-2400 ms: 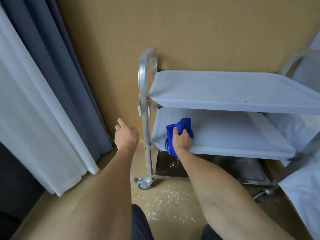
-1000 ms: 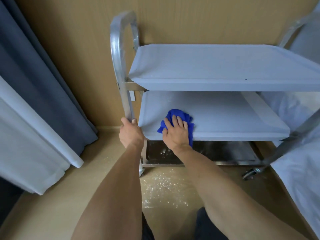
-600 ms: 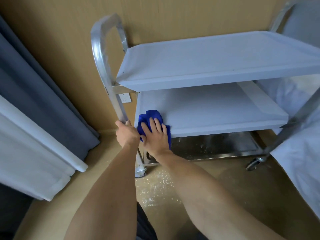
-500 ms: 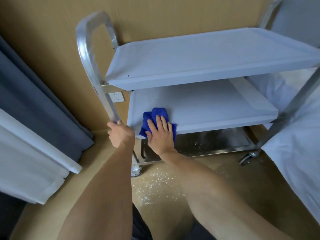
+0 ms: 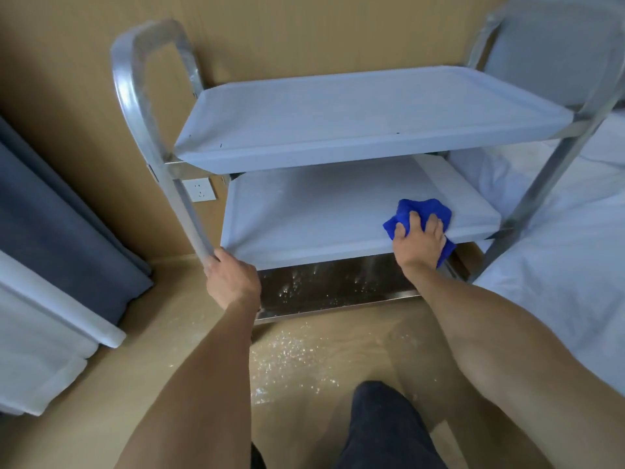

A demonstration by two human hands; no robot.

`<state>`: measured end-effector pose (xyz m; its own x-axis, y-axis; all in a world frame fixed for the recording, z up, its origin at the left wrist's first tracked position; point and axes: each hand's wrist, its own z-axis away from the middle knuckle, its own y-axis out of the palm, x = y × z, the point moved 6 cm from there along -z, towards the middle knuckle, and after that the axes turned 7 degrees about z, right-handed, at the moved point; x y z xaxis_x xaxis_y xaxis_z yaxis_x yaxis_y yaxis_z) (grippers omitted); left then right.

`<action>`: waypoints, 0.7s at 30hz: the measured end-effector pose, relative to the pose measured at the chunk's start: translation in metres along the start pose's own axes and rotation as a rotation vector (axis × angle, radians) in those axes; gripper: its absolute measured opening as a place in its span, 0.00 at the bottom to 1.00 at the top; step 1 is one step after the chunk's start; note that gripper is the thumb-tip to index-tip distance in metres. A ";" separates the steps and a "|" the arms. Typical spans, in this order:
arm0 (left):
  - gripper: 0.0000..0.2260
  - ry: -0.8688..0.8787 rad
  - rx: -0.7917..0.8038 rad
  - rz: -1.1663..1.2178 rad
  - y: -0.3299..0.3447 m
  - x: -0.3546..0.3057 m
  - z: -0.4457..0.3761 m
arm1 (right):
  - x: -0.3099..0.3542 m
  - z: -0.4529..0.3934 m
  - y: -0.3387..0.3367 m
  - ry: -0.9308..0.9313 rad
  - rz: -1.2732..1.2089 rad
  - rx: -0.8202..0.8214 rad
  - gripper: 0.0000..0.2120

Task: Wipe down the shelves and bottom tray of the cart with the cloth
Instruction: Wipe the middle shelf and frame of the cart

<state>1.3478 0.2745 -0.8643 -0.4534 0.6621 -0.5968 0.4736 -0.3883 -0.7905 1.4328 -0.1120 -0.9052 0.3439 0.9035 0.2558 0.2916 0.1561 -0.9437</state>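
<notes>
A grey-blue curtain (image 5: 64, 231) with a white sheer panel (image 5: 37, 336) in front of it is hanging along the left edge of the frame, beside the tan wall (image 5: 304, 32). A white wall socket (image 5: 199, 190) is showing just behind the cart's left metal post (image 5: 176, 184). White bedding (image 5: 571, 265) is filling the right side, pressing close to the cart's right post (image 5: 541, 184), which is crossing in front of it. Pale crumbs or powder (image 5: 291, 357) are lying scattered on the floor at centre bottom, and a dark-trousered knee (image 5: 382, 424) is jutting in at the lower edge.

The top shelf (image 5: 355, 113) is overhanging and hiding the rear of the middle shelf (image 5: 321, 214). The steel bottom tray (image 5: 331, 286) is sitting in shadow under the middle shelf, speckled with the same pale bits; its back part is hard to make out. The cart's wheels are out of sight.

The left hand (image 5: 231, 280) is reaching forward at lower centre, its fingers curling round the base of the left post. The right hand (image 5: 419, 242) is stretching out to the right of centre, gripping the bunched blue cloth (image 5: 421, 214) with bent fingers and holding it down on the front right part of the middle shelf, a corner of the cloth hanging over the front lip.
</notes>
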 end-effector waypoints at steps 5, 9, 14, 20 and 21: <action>0.15 0.337 0.206 -0.188 0.042 -0.051 0.025 | 0.079 0.032 0.003 -0.165 0.066 0.004 0.24; 0.15 0.407 0.303 -0.231 0.072 -0.095 0.043 | 0.116 0.055 0.009 -0.364 0.049 0.018 0.24; 0.14 0.367 0.317 -0.199 0.096 -0.124 0.042 | 0.074 0.017 0.005 -0.379 0.053 -0.019 0.21; 0.13 0.455 0.350 -0.197 0.126 -0.169 0.064 | -0.072 -0.067 -0.008 -0.005 0.069 -0.080 0.23; 0.12 0.498 0.365 -0.185 0.132 -0.175 0.070 | -0.101 -0.080 -0.013 0.078 0.055 -0.081 0.24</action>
<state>1.4362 0.0625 -0.8735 -0.0570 0.9233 -0.3798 0.0939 -0.3738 -0.9227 1.4650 -0.2375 -0.9019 0.4291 0.8753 0.2228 0.3402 0.0719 -0.9376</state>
